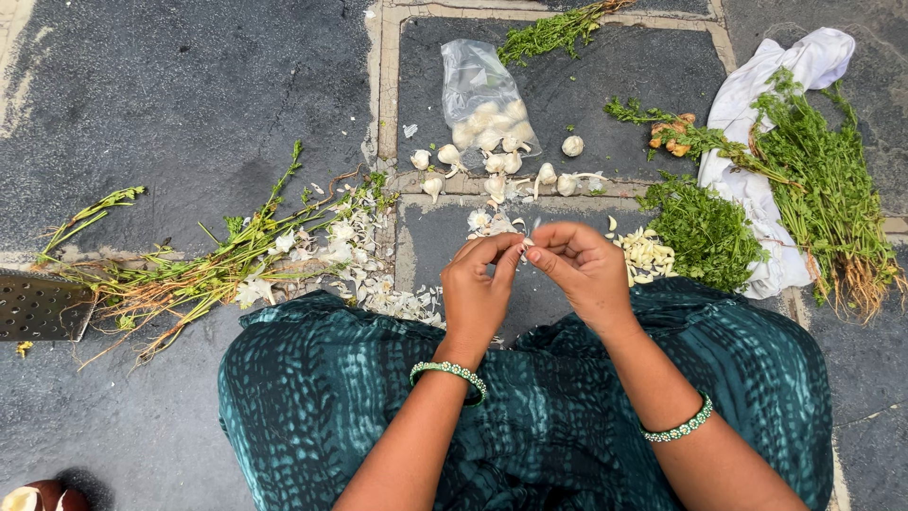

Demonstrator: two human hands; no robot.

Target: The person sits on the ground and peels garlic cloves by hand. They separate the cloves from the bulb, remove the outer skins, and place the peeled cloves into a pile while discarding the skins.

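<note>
garlic clove point(526, 245) between both hands (pinched)

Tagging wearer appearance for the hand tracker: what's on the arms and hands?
Both forearms are bare, no sleeves or gloves. The left hand has a green-and-white beaded bangle at the wrist; the right hand has a matching bangle further up the forearm. No rings visible.

We see a clear plastic bag point(482, 95) of garlic, leafy green herbs point(705, 227), a white cloth point(757, 104) under rooted greens point(823, 189), stripped stems point(189, 274), a perforated metal tray point(38, 305), grey stone floor point(189, 95).
</note>
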